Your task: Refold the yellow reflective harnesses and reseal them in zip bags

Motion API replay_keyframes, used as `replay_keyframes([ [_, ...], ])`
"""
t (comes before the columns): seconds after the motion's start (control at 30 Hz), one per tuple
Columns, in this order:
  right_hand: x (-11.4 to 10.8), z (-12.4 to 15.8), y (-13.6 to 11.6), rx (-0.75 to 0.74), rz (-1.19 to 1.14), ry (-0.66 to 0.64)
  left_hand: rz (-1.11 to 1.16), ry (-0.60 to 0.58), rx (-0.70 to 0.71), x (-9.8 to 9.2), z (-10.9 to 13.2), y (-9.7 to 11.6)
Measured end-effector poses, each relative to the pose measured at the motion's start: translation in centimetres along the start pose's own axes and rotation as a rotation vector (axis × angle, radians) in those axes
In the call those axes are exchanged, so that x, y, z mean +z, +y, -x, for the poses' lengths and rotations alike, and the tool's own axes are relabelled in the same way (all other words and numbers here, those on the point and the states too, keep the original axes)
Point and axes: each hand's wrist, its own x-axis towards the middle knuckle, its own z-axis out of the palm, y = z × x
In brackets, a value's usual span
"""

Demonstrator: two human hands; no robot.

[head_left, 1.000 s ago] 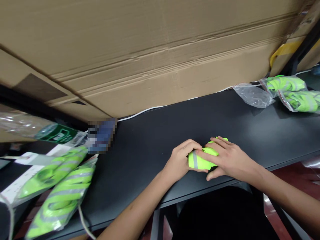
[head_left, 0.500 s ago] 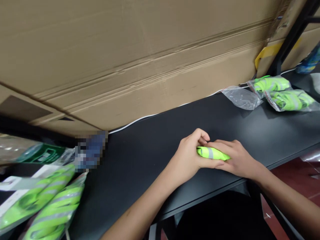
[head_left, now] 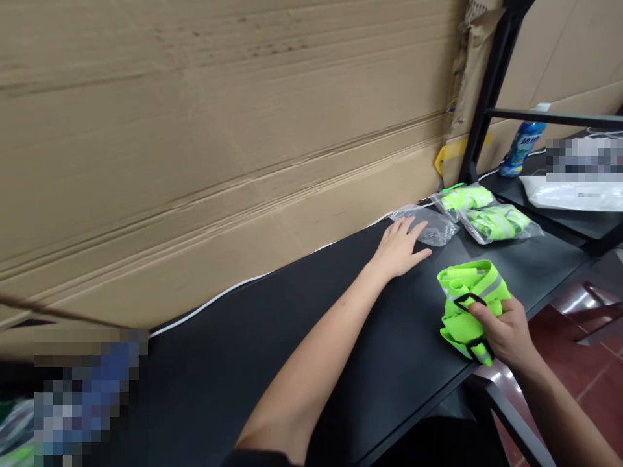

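My right hand [head_left: 506, 331] grips a folded bundle of neon-green reflective straps [head_left: 470, 308] with grey stripes and black buckles, above the table's front edge. The thumb presses on the bundle near one buckle. My left hand [head_left: 400, 248] reaches toward the back of the table with its fingers spread. Its fingertips are at the near edge of a flat clear plastic bag [head_left: 435, 227]; whether they touch it I cannot tell. Right of this bag lie two clear bags of similar green straps, one farther back [head_left: 467, 198] and one nearer [head_left: 501, 222].
A cardboard wall [head_left: 243, 130] runs along the back of the black table [head_left: 233, 363], with a white cable [head_left: 214, 298] at its foot. At the right stand a black metal frame [head_left: 491, 97], a blue bottle [head_left: 523, 146] and a white packet [head_left: 574, 193].
My left hand has let go of the green straps and moved up and right to the clear bag. My right hand holds the bundle alone, now looser and wider. The view has turned right.
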Motion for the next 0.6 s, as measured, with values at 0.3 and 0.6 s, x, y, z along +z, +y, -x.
replay_keyframes([
  [0.3,-2.2,-1.7,1.6,0.046,0.0,0.111,0.029,-0.168,0.188,-0.8,4.6,-1.6],
  [0.6,-2.5,-2.2,1.4,0.049,0.234,0.078,-0.071,0.154,-0.61,-4.6,12.9,0.0],
])
